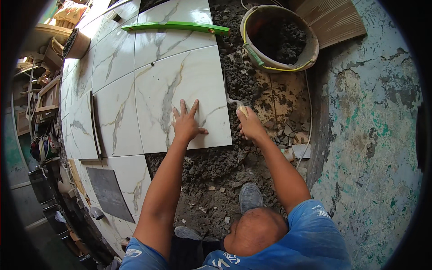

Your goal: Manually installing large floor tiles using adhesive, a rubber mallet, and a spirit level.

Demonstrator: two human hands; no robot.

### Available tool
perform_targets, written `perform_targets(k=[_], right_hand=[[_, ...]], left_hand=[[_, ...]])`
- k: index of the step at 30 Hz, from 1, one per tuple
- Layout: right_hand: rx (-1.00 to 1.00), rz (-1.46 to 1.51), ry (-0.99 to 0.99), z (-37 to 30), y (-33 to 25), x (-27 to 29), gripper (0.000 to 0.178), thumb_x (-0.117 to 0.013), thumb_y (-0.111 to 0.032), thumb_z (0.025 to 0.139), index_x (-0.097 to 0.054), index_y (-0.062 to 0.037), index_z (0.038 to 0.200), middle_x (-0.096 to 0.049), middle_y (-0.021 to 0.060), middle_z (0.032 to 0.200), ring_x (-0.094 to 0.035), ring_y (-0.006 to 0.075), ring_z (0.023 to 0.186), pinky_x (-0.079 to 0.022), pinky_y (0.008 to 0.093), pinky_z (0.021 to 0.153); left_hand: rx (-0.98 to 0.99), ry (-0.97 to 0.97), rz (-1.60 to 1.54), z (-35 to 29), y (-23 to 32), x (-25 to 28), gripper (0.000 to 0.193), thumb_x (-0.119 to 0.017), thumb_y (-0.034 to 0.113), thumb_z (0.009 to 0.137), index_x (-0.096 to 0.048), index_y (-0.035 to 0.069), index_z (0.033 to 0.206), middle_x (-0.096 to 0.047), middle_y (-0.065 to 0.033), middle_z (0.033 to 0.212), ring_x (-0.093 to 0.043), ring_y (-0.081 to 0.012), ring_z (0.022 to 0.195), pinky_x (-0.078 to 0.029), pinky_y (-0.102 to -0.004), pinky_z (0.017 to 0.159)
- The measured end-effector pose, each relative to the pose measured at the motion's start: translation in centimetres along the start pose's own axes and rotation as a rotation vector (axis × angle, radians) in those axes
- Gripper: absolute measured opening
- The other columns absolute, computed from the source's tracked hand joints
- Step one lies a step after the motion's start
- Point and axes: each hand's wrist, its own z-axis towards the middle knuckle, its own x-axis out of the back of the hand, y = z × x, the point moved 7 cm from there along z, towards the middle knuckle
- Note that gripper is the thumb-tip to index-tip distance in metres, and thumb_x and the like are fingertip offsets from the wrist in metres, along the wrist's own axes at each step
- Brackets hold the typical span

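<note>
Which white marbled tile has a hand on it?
The tile under the spread left hand, with dark clumpy material along both its right and near edges; no hand rests on the others.

2 hands are counted: 1 left hand [186, 125] and 1 right hand [253, 127]. 2 bare forearms [164, 193], 2 blue sleeves [317, 231] and 2 shoes [251, 198] are also shown. 1 pale-handled hand tool [244, 111] and 1 green level [175, 25] are seen. 2 buckets [311, 47] are counted, and 1 of them is fitted with 1 yellow bail [281, 70] and 1 green grip [254, 54]. 2 small cylinders [96, 213], 1 plain dark grey slab [108, 191], 1 sack [69, 11], 1 brown wooden panel [333, 18] and 1 peeling wall [369, 112] are noted. 1 marbled tile [153, 108] is touched by 1 hand; the full number of marbled tiles cannot be told.
</note>
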Motion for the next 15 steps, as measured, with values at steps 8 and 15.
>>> perform_targets(k=[8,15], right_hand=[[-0.015,0.036,0.078,-3.4,1.6,3.3,0.035,-0.049,-0.036,0.102,-0.051,-0.0101,0.125,-0.05,0.0012,0.069,-0.049,0.0103,0.05,-0.042,0.0288,0.044],[0.032,-0.004,-0.051,1.4,-4.1,1.7,0.039,-0.047,-0.039,0.102,-0.052,-0.0115,0.129,-0.05,0.0014,0.073,-0.049,0.0096,0.053,-0.044,0.0269,0.047]], left_hand=[[-0.018,0.02,-0.03,0.1,-0.2,0.0,0.128,-0.094,0.042,0.047,-0.022,0.045,0.152,-0.009,-0.0124,0.164,-0.015,-0.0508,0.144,-0.036,-0.0709,0.102],[-0.027,0.024,-0.043,-0.1,0.0,0.2,0.129,-0.094,0.042,0.045,-0.023,0.044,0.152,-0.01,-0.0132,0.163,-0.016,-0.0511,0.144,-0.036,-0.0722,0.101]])
